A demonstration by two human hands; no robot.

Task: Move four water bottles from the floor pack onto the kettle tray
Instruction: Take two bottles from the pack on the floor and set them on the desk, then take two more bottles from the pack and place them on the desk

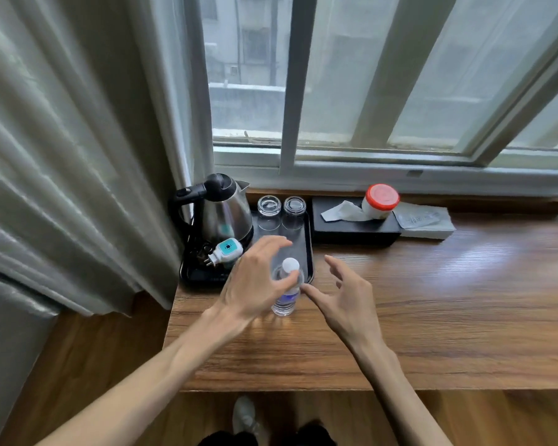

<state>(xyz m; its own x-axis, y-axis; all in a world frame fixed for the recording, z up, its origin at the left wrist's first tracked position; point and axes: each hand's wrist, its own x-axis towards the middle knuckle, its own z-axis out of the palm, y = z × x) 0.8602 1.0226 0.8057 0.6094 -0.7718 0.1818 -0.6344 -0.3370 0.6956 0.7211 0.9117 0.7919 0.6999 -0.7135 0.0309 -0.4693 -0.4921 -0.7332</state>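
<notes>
One clear water bottle (285,300) with a white cap and blue label is upright at the wooden table's left part, its base just in front of the black kettle tray (309,252). My left hand (255,281) curls around the bottle's top, with the thumb on its shoulder and the fingers behind it. To the bottle's right, my right hand (342,297) is spread open, its index fingertip at the bottle's side. The tray holds a steel kettle (226,214), two upturned glasses (281,210) and a white-and-teal plug (226,249). The floor pack is out of view.
A black tissue box (355,230) with a red-lidded jar (380,201) on it stands right of the tray, next to a wrapped packet (426,220). A curtain (78,156) hangs at the left, a window behind. The wooden table (432,317) stretches right; below it my shoe (244,416) shows.
</notes>
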